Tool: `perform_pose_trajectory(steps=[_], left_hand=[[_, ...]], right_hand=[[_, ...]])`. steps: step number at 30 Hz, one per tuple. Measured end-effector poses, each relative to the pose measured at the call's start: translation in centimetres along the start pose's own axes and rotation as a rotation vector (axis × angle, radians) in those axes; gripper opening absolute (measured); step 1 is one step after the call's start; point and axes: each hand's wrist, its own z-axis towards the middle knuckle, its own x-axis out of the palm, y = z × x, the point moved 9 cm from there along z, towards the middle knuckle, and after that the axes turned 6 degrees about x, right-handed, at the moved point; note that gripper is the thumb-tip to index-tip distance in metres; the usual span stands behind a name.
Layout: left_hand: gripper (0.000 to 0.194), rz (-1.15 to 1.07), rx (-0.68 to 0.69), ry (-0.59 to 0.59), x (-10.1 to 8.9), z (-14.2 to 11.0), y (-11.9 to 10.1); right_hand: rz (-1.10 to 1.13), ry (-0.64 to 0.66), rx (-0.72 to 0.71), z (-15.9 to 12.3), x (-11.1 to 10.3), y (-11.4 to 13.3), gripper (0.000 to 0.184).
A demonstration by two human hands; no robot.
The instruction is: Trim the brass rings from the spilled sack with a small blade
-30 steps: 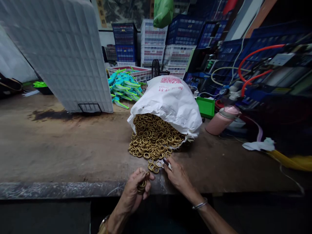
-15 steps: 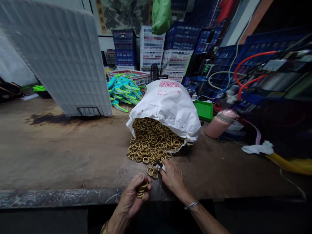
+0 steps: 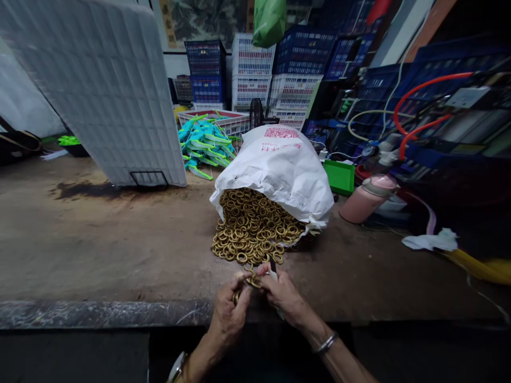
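Note:
A white sack lies on its side on the worn bench, and a heap of gold rings spills from its mouth toward me. My left hand is closed around a small stack of gold rings at the bench's near edge. My right hand sits just right of it, fingers pinched on a thin dark-tipped tool and touching loose rings between the two hands. Both hands meet just below the heap.
A large white grid panel leans at the back left. Teal and green plastic pieces lie behind the sack. A green box and pink bottle stand to the right, with red hoses, stacked crates and a white rag.
My left hand moved up and right to meet my right hand at the loose rings. My right hand drew slightly toward me. The sack and heap stayed put.

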Motion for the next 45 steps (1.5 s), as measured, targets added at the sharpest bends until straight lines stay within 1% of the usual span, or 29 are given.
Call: perform_pose_trajectory(steps=[1, 3, 5, 6, 8, 10, 12, 15, 18, 20, 22, 25, 27, 30, 32, 33, 34, 35, 37, 41, 45], left_hand=[[0.02, 0.02, 0.041, 0.037, 0.3, 0.0, -0.4], [0.016, 0.042, 0.079, 0.099, 0.8, 0.0, -0.9], [0.015, 0.047, 0.08, 0.117, 0.9, 0.0, -1.0], [0.015, 0.041, 0.068, 0.116, 1.0, -0.1, -0.9], [0.014, 0.021, 0.032, 0.105, 1.0, -0.1, -0.7], [0.015, -0.006, -0.013, 0.082, 0.9, 0.0, -0.5], [0.017, -0.047, -0.075, 0.059, 0.8, 0.0, -0.1], [0.023, -0.126, -0.194, 0.069, 0.9, -0.1, 0.6], [0.029, -0.196, -0.34, 0.127, 1.4, -0.6, 1.9], [0.03, -0.25, -0.419, 0.161, 1.8, -1.0, 2.6], [0.03, -0.309, -0.447, 0.171, 1.9, -1.2, 2.9], [0.03, -0.385, -0.439, 0.17, 2.2, -1.3, 2.7], [0.031, -0.416, -0.428, 0.155, 2.2, -1.3, 2.4], [0.032, -0.42, -0.401, 0.12, 2.1, -1.2, 2.1], [0.032, -0.398, -0.378, 0.109, 1.9, -1.1, 2.0], [0.032, -0.385, -0.371, 0.107, 1.8, -1.1, 2.0], [0.032, -0.369, -0.365, 0.106, 1.8, -1.0, 1.9], [0.032, -0.353, -0.36, 0.108, 1.7, -1.0, 1.9], [0.033, -0.322, -0.353, 0.107, 1.6, -0.9, 1.9], [0.033, -0.276, -0.348, 0.108, 1.5, -0.9, 1.8], [0.031, -0.311, -0.331, 0.11, 1.7, -0.9, 1.5]], right_hand=[[0.047, 0.032, 0.036, -0.1, 0.4, -0.2, 0.016], [0.125, 0.103, 0.096, -0.3, 1.1, -0.4, 0.016], [0.124, 0.137, 0.112, -0.4, 1.4, -0.4, 0.015], [0.091, 0.131, 0.092, -0.4, 1.3, -0.2, 0.014], [-0.022, 0.087, -0.011, -0.4, 1.0, 0.6, 0.014], [-0.154, 0.032, -0.148, -0.5, 0.7, 1.7, 0.018], [-0.243, -0.011, -0.227, -0.5, 0.7, 2.2, 0.021], [-0.29, -0.056, -0.242, -0.3, 0.5, 2.2, 0.023], [-0.292, -0.067, -0.235, -0.2, 0.5, 2.1, 0.023], [-0.278, -0.056, -0.233, -0.2, 0.5, 2.1, 0.023], [-0.242, -0.015, -0.23, -0.2, 0.7, 2.1, 0.024], [-0.191, 0.042, -0.205, -0.1, 0.8, 1.8, 0.027], [-0.225, 0.007, -0.223, -0.1, 0.4, 1.9, 0.028], [-0.421, -0.072, -0.315, -0.6, 0.2, 2.4, 0.022], [-0.583, -0.069, -0.366, -1.1, 0.8, 2.5, 0.014], [-0.653, -0.059, -0.382, -1.3, 1.1, 2.5, 0.015], [-0.711, -0.052, -0.394, -1.5, 1.4, 2.5, 0.021], [-0.758, -0.047, -0.399, -1.6, 1.6, 2.4, 0.027], [-0.824, -0.041, -0.404, -1.7, 1.9, 2.4, 0.033], [-0.885, -0.026, -0.416, -1.8, 2.2, 2.5, 0.033], [-0.919, -0.041, -0.395, -1.9, 2.2, 2.4, 0.034]])
